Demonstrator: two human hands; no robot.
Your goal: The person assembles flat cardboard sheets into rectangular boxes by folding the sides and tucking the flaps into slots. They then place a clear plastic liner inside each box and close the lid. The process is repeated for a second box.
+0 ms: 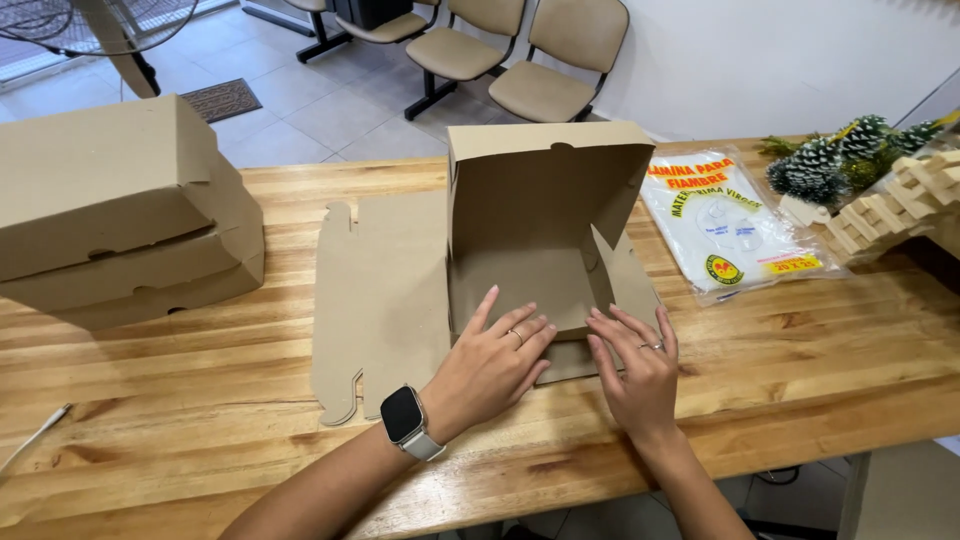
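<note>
Nearest the camera, bare forearms over the front edge of the wooden table (150, 420), a watch (404, 415) with a pale strap on the left wrist. Left hand (495, 360) flat, fingers spread and unclenched, pressing on the near front flap of the half-folded cardboard box (540, 230), gripping nothing. Right hand (635, 375) likewise flat and loose just beside it, fingertips (600, 320) on the same low flap, a ring on one finger of each. Box at the table's middle, rear panel upright with its top flap tilted forward, one side flap leaning inward, the near edge still low under both hands. Left of the box, touching it, a flat unfolded cardboard blank (375, 300), its notched edge facing left. Bare wood between that blank and the stack of closed cardboard boxes (120, 210) at the far left, and a broad open strip along the front edge on both sides of the arms. At the left edge, a thin white cable (35, 435). Right of the box, a flat clear plastic packet (730, 225) with printed lettering, near but apart. Beyond it, stacked pale wooden blocks (890, 210) and frosted pine-cone greenery (840, 160) by the right rear corner. Past the far table edge, tiled floor and a row of beige chairs (500, 50) against the wall.
</note>
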